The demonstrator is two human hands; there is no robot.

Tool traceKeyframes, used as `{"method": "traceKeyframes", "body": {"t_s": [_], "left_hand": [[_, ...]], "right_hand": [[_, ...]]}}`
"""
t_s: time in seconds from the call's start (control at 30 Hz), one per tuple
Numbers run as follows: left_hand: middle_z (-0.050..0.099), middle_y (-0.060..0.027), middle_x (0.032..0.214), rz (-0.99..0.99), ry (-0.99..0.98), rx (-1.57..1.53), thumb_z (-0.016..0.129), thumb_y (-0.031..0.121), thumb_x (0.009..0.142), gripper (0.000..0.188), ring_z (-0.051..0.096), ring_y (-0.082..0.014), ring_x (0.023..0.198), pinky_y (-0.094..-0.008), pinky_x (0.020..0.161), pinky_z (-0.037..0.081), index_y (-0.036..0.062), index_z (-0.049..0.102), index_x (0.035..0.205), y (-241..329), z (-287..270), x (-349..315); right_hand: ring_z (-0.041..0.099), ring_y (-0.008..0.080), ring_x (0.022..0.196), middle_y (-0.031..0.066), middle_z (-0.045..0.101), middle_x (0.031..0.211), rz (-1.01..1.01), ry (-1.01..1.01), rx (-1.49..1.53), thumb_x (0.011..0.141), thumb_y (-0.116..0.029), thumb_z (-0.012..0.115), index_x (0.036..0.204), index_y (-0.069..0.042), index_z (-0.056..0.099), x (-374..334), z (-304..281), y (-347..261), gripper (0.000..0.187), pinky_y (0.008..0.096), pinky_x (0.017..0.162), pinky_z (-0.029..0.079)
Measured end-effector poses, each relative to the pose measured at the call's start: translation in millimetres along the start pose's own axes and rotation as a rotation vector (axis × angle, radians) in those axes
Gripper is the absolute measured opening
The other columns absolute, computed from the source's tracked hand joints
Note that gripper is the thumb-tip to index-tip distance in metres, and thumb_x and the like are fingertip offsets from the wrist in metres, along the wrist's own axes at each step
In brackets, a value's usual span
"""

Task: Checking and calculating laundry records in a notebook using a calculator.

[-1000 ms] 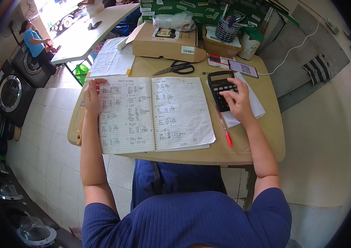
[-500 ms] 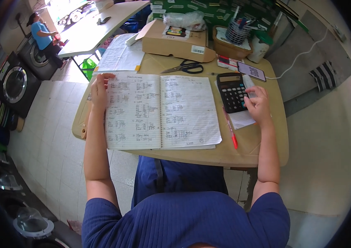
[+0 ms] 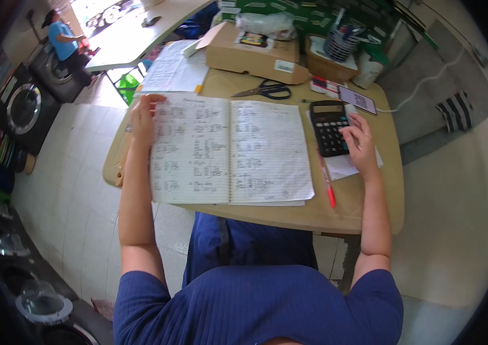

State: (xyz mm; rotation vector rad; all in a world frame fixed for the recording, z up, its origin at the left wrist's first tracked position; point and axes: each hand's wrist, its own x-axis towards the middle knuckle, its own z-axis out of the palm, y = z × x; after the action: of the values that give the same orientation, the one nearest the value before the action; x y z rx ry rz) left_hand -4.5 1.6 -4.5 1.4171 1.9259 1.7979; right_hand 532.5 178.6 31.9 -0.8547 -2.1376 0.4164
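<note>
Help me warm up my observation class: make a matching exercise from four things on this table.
1. Calculator
2. Scissors
3. Notebook
4. Pen

A. Between the cardboard box and the open pages
B. Red at the end toward the person
C. Black, with the right hand by its right edge
D. Open, with the left hand at its left edge

Pairs: 1-C; 2-A; 3-D; 4-B
</note>
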Motion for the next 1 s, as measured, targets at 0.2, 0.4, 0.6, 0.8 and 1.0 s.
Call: {"method": "traceKeyframes", "body": {"t_s": [0.2, 0.4, 0.6, 0.8, 1.0], "left_hand": [[0.069, -0.0072, 0.086, 0.037, -0.022, -0.05, 0.025, 0.048, 0.112, 0.067, 0.061, -0.012, 0.074, -0.0266, 0.067, 0.048, 0.0022, 0.073, 0.102, 9.7, -3.0, -2.0], [0.069, -0.0077, 0.086, 0.026, -0.027, -0.062, 0.024, 0.046, 0.112, 0.067, 0.061, -0.0118, 0.073, -0.0263, 0.067, 0.049, 0.0003, 0.072, 0.102, 13.3, 0.6, -4.5], [0.069, -0.0076, 0.088, 0.056, -0.048, -0.027, 0.025, 0.044, 0.112, 0.066, 0.062, -0.0133, 0.075, -0.0283, 0.07, 0.048, -0.0003, 0.072, 0.101, 23.6, 3.6, -5.4], [0.071, -0.0101, 0.091, 0.059, -0.026, 0.023, 0.027, 0.039, 0.112, 0.062, 0.063, -0.0182, 0.078, -0.032, 0.076, 0.05, -0.0008, 0.073, 0.099, 28.7, 1.1, -8.3], [0.074, -0.015, 0.097, 0.109, -0.031, 0.061, 0.028, 0.036, 0.111, 0.062, 0.069, -0.0255, 0.087, -0.0359, 0.084, 0.051, -0.0031, 0.074, 0.099, 26.7, 5.6, -1.9]], "right_hand": [[0.058, 0.0306, 0.122, 0.015, 0.064, 0.13, 0.021, 0.054, 0.005, 0.093, -0.012, 0.068, 0.081, 0.002, 0.079, 1.6, -19.3, -15.4, 0.021, 0.0366, 0.1, 0.046], [0.059, 0.0316, 0.119, 0.013, 0.067, 0.124, -0.03, -0.002, -0.218, 0.089, -0.011, 0.07, 0.072, 0.003, 0.076, -9.0, -26.0, -25.8, 0.023, 0.0388, 0.1, 0.046], [0.056, 0.033, 0.123, 0.0162, 0.064, 0.127, 0.053, 0.0, -0.192, 0.092, -0.014, 0.069, 0.069, 0.003, 0.071, -25.6, -24.0, -21.8, 0.028, 0.0407, 0.104, 0.043], [0.048, 0.0409, 0.134, 0.0245, 0.046, 0.145, 0.183, 0.082, -0.145, 0.094, -0.025, 0.071, 0.122, -0.004, 0.063, -40.8, 10.0, -27.9, 0.036, 0.0445, 0.112, 0.038], [0.041, 0.045, 0.14, 0.0279, 0.038, 0.153, 0.101, 0.034, -0.298, 0.089, -0.038, 0.076, 0.144, -0.006, 0.048, -45.4, 18.0, -32.6, 0.069, 0.0486, 0.115, 0.035]]}}
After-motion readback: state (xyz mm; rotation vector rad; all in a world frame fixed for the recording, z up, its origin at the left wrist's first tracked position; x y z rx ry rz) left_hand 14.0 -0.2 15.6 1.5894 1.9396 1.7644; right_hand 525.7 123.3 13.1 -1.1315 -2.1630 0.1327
